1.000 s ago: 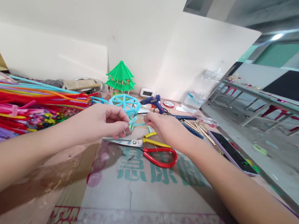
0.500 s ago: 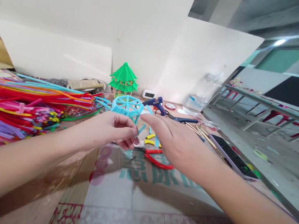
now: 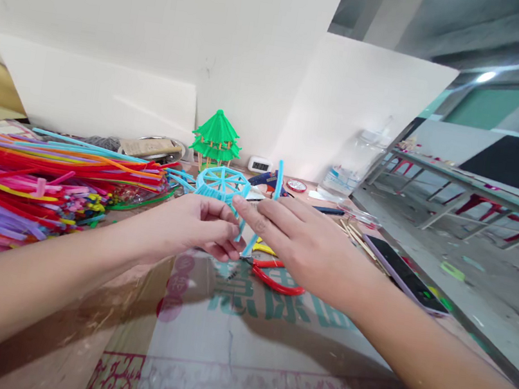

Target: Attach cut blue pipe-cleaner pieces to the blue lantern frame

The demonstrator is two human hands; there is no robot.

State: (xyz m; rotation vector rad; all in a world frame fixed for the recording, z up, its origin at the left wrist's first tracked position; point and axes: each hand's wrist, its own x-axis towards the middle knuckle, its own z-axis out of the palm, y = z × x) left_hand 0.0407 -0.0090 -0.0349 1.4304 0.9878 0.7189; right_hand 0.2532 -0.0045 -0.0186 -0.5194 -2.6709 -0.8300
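My left hand (image 3: 206,224) is closed in a pinch on a short light-blue pipe cleaner piece (image 3: 240,229). Close by on the right, my right hand (image 3: 311,241) holds a longer light-blue pipe cleaner (image 3: 280,179). Its upper end sticks up above the knuckles and its lower end shows under the fingers; the thumb side is hidden. Just behind both hands stands a light-blue wheel-shaped pipe cleaner frame (image 3: 223,179), its lower part covered by my left hand. Below my right hand lie red-handled pliers (image 3: 278,283), with a yellow-handled tool (image 3: 263,246) partly hidden beyond them.
Bundles of coloured pipe cleaners (image 3: 11,190) fill the left side. At the back are a green tiered pavilion model (image 3: 217,133), a small digital clock (image 3: 260,165), a blue glue gun (image 3: 264,179) and a plastic bottle (image 3: 343,174). A phone (image 3: 401,274) lies at the right beside wooden sticks (image 3: 360,241).
The longer blue pipe cleaner in my right hand has turned upright and now rises above the knuckles. My right hand has shifted slightly left, nearer my left hand, which has barely moved.
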